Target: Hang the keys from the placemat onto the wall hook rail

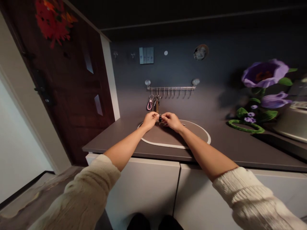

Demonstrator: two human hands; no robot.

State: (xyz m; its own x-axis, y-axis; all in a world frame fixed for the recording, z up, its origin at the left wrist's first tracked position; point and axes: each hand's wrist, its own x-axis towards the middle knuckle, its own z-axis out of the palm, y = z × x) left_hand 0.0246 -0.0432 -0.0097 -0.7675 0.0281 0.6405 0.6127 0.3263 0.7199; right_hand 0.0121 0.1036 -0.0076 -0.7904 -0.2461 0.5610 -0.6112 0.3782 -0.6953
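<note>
Between the fingertips of both hands is a keychain (160, 119) with a small black piece; its details are too small to make out. My left hand (150, 120) pinches it from the left, and my right hand (172, 121) pinches it from the right. Both hands are over the back of a brown mat (175, 146) with a white rim. Just above them, a pink loop keychain (149, 104) and a brown key holder (157, 106) hang from a clear hook rack (171, 88) on the wall. Partly behind my right hand, some small metallic items lie on the mat.
The mat lies on a dark counter (107, 134) above white cabinet doors (144, 188). Purple artificial flowers (266, 73) and a pale lampshade-like object (294, 121) stand at the right. A wall switch panel (146, 55) is above the rack. At the left is a dark red door (72, 105).
</note>
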